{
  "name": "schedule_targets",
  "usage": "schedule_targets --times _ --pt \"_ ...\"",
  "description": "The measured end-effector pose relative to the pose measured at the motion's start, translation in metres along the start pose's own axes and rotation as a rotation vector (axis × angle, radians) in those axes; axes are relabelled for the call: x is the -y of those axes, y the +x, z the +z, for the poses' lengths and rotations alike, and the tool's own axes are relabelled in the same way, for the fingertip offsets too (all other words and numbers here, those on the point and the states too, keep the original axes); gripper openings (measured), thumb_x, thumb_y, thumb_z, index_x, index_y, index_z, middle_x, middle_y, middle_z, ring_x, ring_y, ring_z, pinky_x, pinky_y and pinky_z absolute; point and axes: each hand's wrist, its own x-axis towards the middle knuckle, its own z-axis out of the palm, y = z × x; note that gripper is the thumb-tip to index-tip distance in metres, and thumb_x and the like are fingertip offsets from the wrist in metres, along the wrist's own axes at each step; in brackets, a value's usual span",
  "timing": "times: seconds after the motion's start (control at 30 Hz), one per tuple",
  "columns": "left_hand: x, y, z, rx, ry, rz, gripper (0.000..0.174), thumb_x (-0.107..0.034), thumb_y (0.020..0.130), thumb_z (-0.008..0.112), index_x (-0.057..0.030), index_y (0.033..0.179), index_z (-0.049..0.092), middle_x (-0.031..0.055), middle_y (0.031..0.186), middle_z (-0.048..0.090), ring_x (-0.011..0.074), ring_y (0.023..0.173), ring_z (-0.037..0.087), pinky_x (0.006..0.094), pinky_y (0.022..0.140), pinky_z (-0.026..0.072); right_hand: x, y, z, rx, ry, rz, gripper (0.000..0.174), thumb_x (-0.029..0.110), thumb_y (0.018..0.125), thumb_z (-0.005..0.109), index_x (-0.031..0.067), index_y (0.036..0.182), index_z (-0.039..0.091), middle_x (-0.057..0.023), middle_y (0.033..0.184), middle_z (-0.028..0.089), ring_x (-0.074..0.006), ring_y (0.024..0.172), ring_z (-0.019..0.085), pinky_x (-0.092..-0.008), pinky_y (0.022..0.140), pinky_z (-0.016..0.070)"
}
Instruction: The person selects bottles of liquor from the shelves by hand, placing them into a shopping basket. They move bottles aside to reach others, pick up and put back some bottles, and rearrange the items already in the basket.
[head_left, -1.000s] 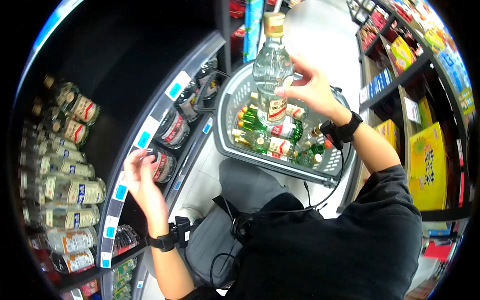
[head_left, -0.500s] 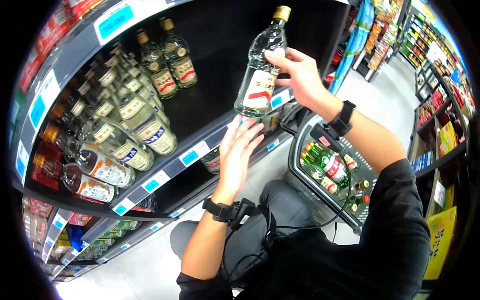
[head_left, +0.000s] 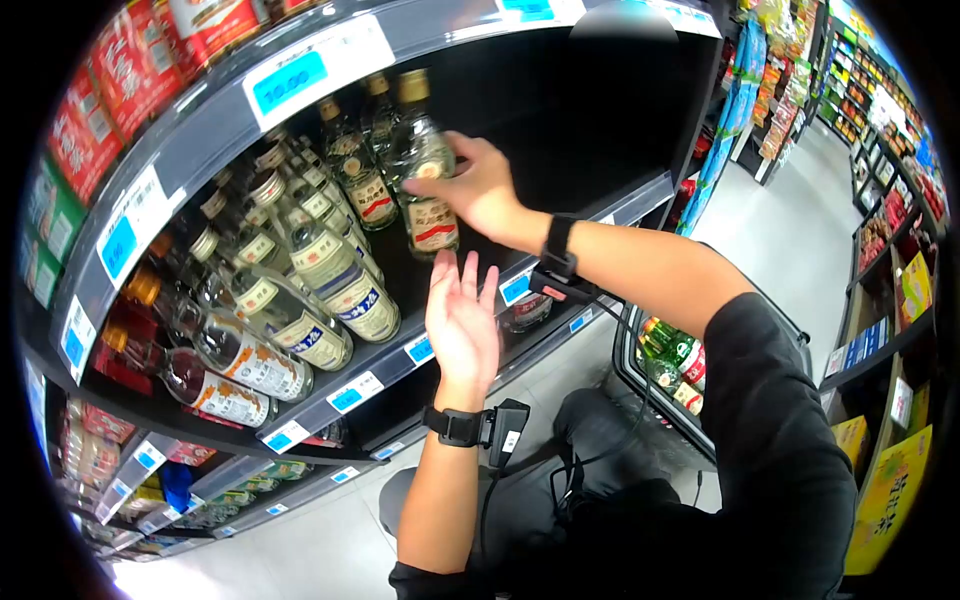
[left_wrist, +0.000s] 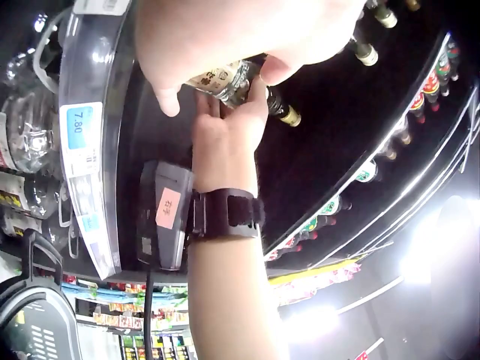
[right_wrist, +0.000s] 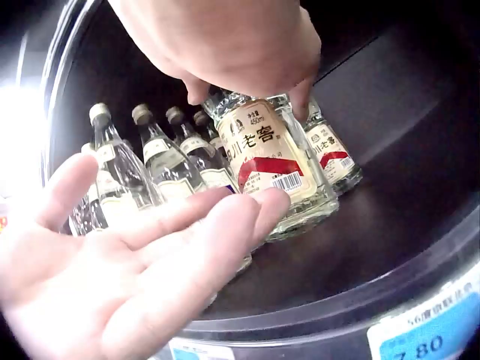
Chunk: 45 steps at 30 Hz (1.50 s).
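My right hand (head_left: 485, 190) grips a clear glass liquor bottle (head_left: 432, 225) with a gold cap and a cream label crossed by a red band. It stands nearly upright over the shelf board, in front of similar bottles (head_left: 372, 205). Palm up, my left hand (head_left: 463, 330) has its fingers extended, the fingertips right at the bottle's base. In the right wrist view the label of the held bottle (right_wrist: 277, 150) faces out, and a matching bottle (right_wrist: 334, 154) is beside it. The left wrist view shows the right hand (left_wrist: 229, 142) around the bottle, its lower part hidden behind my left hand.
Rows of clear bottles with blue-and-white labels (head_left: 365, 305) fill the shelf's left side. Price tags (head_left: 355, 392) line the shelf edge, and red boxes (head_left: 130, 75) sit above. A grey basket (left_wrist: 37, 330) holding green bottles stands on the floor at right.
My right hand has carried the bottle from above the basket leftward onto the shelf area. My left hand has moved from the shelf edge to the bottle's base. The head view has turned toward the shelf.
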Motion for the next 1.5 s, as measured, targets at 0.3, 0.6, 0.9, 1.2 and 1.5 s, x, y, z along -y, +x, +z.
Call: schedule_targets --times 0.3,0.6,0.9,1.2,1.5 --pt "-0.001 -0.007 -0.004 -0.041 0.138 -0.012 0.060 -0.025 0.094 0.053 -0.0027 0.146 0.033 0.0152 0.143 0.040 0.0323 0.136 0.038 0.0474 0.117 0.0283 -0.017 0.002 0.044 -0.027 -0.125 -0.141 0.078 0.028 0.059 0.093 -0.0040 0.123 0.061 -0.0164 0.097 0.060 -0.0262 0.085 0.061 -0.0345 0.077 0.0496" --pt "-0.007 -0.010 -0.006 -0.090 0.168 0.069 0.059 -0.025 0.094 0.053 -0.0021 0.145 0.035 0.0150 0.142 0.042 0.0309 0.135 0.040 0.0456 0.116 0.0299 -0.040 0.012 0.070 -0.063 -0.108 -0.319 0.082 0.028 0.059 0.093 -0.0105 0.123 0.058 -0.0204 0.100 0.061 -0.0280 0.089 0.062 -0.0352 0.080 0.0504" --pt "-0.006 -0.016 -0.003 -0.113 0.182 0.079 0.060 -0.027 0.094 0.054 -0.0012 0.145 0.036 0.0158 0.142 0.042 0.0304 0.135 0.040 0.0455 0.116 0.0296 -0.041 0.019 0.079 -0.017 -0.124 -0.252 0.085 0.033 0.060 0.092 -0.0114 0.124 0.058 -0.0191 0.095 0.061 -0.0267 0.085 0.058 -0.0342 0.076 0.0484" --pt "-0.003 -0.014 -0.003 -0.115 0.201 0.082 0.059 -0.027 0.094 0.054 -0.0017 0.144 0.037 0.0162 0.143 0.042 0.0303 0.135 0.040 0.0459 0.116 0.0293 -0.027 0.018 0.073 0.063 -0.153 -0.122 0.088 0.033 0.061 0.091 -0.0128 0.126 0.053 -0.0301 0.118 0.059 -0.0399 0.113 0.057 -0.0404 0.100 0.0447" --pt "0.002 -0.012 -0.007 -0.139 0.249 0.076 0.055 -0.025 0.095 0.051 -0.0017 0.143 0.039 0.0158 0.140 0.045 0.0295 0.131 0.044 0.0455 0.114 0.0331 -0.040 0.020 0.058 0.145 -0.235 -0.159 0.089 0.029 0.070 0.086 -0.0077 0.137 0.040 -0.0228 0.118 0.058 -0.0304 0.105 0.061 -0.0365 0.091 0.0494"
